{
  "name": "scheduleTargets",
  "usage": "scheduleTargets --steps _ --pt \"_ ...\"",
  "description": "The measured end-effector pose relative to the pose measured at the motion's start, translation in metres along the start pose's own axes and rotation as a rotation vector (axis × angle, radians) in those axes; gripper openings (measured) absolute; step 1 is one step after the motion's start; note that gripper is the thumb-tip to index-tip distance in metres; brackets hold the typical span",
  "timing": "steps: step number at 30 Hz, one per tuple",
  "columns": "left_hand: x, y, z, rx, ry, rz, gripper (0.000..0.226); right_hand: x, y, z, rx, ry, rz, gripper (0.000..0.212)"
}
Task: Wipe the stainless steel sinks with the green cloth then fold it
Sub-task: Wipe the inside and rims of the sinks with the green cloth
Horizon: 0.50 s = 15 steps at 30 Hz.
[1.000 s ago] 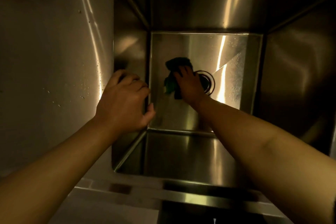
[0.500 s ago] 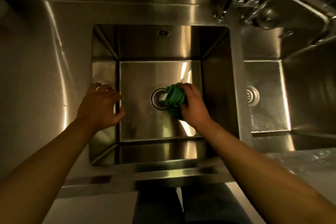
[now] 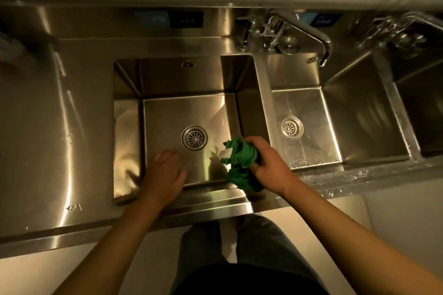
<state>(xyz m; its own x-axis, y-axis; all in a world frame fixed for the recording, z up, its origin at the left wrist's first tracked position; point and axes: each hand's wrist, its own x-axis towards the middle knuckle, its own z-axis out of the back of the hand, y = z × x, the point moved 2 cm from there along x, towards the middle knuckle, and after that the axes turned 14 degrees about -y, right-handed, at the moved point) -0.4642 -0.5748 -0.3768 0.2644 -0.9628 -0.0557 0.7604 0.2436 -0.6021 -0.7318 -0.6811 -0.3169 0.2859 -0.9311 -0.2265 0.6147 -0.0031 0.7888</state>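
Note:
My right hand [image 3: 268,167] grips the bunched green cloth [image 3: 242,163], which shows a white tag, above the front right corner of the left sink [image 3: 127,127]. Its round drain [image 3: 194,137] sits in the middle of the basin floor. My left hand [image 3: 163,172] hovers over the front of that basin with relaxed fingers and holds nothing. To the right lies the second sink [image 3: 364,122] with its own drain [image 3: 292,127]. A third basin [image 3: 422,108] shows at the far right edge.
A faucet [image 3: 309,33] with handles stands behind the divider between the first two sinks, and another faucet [image 3: 395,31] sits farther right. A flat steel counter [image 3: 48,127] spreads to the left. Water drops lie on the front rim [image 3: 335,179] at the right.
My right hand lifted the cloth off the basin floor by the drain, up and toward the front right corner. My left hand left the sink's left rim and moved over the basin. The view pulled back.

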Motion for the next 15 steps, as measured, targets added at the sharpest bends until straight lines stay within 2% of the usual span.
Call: scheduleTargets --steps 3,9,13,15 --pt "-0.023 -0.024 -0.020 -0.077 0.026 0.036 0.058 -0.017 -0.008 0.018 -0.125 0.010 0.126 0.055" --pt "-0.048 -0.064 -0.065 -0.116 -0.012 0.014 0.046 -0.045 -0.051 0.031 -0.492 0.155 0.274 0.067" --pt "-0.059 -0.084 -0.096 0.049 0.078 0.138 0.041 -0.064 -0.089 0.037 -0.627 0.218 0.370 0.068" --pt "-0.068 -0.094 -0.108 0.163 0.126 0.129 0.041 -0.070 -0.102 0.039 -0.625 0.221 0.414 0.067"
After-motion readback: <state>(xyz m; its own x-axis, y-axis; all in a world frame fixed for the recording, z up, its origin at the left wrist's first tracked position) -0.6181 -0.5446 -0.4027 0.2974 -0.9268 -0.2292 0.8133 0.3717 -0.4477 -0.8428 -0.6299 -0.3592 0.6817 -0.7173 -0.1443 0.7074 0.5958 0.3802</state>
